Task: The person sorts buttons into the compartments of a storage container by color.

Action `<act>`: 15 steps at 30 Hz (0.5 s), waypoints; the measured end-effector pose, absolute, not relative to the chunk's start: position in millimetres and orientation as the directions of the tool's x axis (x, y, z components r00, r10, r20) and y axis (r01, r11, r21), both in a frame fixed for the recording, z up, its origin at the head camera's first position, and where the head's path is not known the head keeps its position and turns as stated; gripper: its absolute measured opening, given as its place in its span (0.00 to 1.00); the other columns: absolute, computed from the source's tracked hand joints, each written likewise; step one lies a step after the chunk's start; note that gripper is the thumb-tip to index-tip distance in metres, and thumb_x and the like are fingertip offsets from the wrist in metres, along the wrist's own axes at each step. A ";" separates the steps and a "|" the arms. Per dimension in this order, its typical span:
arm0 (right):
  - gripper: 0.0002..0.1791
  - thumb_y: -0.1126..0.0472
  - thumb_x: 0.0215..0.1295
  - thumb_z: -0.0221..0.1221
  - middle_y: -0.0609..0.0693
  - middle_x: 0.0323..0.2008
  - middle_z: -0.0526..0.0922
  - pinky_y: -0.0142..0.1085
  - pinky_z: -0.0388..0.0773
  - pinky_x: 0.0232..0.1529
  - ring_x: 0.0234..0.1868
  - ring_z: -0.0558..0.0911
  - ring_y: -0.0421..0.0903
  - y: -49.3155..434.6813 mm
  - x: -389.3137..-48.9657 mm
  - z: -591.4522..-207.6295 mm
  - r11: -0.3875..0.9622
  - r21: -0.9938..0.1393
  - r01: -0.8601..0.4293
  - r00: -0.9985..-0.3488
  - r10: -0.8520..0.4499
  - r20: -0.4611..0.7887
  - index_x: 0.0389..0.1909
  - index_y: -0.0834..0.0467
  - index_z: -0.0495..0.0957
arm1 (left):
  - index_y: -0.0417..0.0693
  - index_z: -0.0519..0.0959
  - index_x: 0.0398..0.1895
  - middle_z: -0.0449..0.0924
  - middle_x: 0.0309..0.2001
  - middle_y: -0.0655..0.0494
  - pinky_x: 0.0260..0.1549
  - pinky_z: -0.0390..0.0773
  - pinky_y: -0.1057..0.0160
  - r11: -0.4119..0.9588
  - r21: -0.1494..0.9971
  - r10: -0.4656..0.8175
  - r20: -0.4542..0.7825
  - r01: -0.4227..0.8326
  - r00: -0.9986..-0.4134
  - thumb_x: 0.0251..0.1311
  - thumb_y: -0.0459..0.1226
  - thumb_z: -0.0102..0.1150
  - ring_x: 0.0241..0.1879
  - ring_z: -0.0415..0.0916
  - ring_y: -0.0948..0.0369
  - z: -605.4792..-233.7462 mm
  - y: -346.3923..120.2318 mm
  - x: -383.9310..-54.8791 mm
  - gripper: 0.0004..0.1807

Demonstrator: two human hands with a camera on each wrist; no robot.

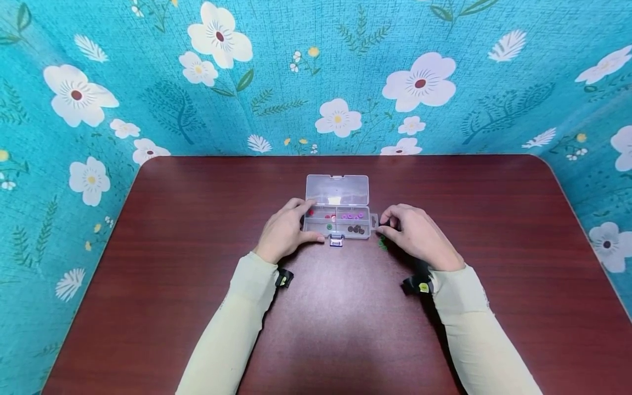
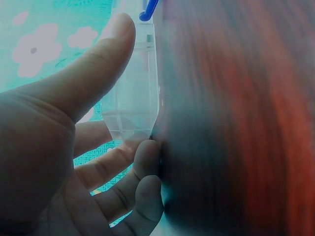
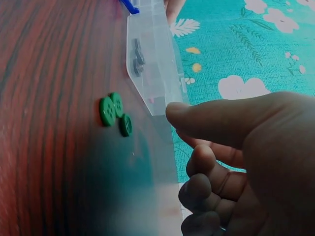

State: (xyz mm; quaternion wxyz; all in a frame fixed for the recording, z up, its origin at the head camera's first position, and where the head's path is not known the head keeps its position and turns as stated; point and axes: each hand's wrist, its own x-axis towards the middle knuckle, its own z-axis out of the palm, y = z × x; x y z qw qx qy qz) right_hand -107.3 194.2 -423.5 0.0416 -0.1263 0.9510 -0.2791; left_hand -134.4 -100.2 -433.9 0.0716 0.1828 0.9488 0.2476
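Observation:
A clear plastic compartment box [image 1: 337, 221] lies on the table with its lid [image 1: 338, 189] raised at the back. Red buttons [image 1: 328, 216] occupy the back left, purple buttons [image 1: 350, 216] the back right, dark brown buttons [image 1: 356, 229] the front right and a green button [image 1: 329, 226] the front left. My left hand [image 1: 286, 227] grips the box's left end, thumb along the front and fingers bent around the end. At the right end, my right hand [image 1: 412, 230] pinches the hanging tab [image 1: 374, 221] at its edge. Loose green buttons [image 3: 108, 111] lie below it.
The dark reddish wooden table [image 1: 197, 230] extends around the box. A blue floral cloth [image 1: 296, 71] hangs behind and at both sides. A blue-edged latch [image 1: 336, 241] sticks out from the box's front, close to the left thumb.

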 end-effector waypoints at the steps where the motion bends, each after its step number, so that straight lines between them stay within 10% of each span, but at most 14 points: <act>1: 0.05 0.57 0.65 0.67 0.47 0.28 0.74 0.39 0.69 0.33 0.30 0.72 0.44 195.1 -107.3 -423.3 0.816 -0.539 -0.210 -0.966 -0.260 -0.017 0.35 0.52 0.80 | 0.57 0.67 0.75 0.72 0.61 0.53 0.43 0.78 0.54 0.809 0.497 0.385 -0.044 0.314 -0.922 0.48 0.57 0.76 0.45 0.76 0.58 -433.8 -99.9 -134.6 0.50; 15: 0.04 0.60 0.62 0.68 0.44 0.26 0.75 0.39 0.70 0.35 0.30 0.73 0.43 202.1 -109.0 -426.1 0.817 -0.515 -0.258 -0.928 -0.358 -0.103 0.36 0.53 0.82 | 0.58 0.66 0.75 0.72 0.61 0.53 0.46 0.78 0.52 0.816 0.491 0.377 -0.053 0.305 -0.925 0.47 0.58 0.76 0.47 0.77 0.57 -433.6 -98.7 -135.5 0.51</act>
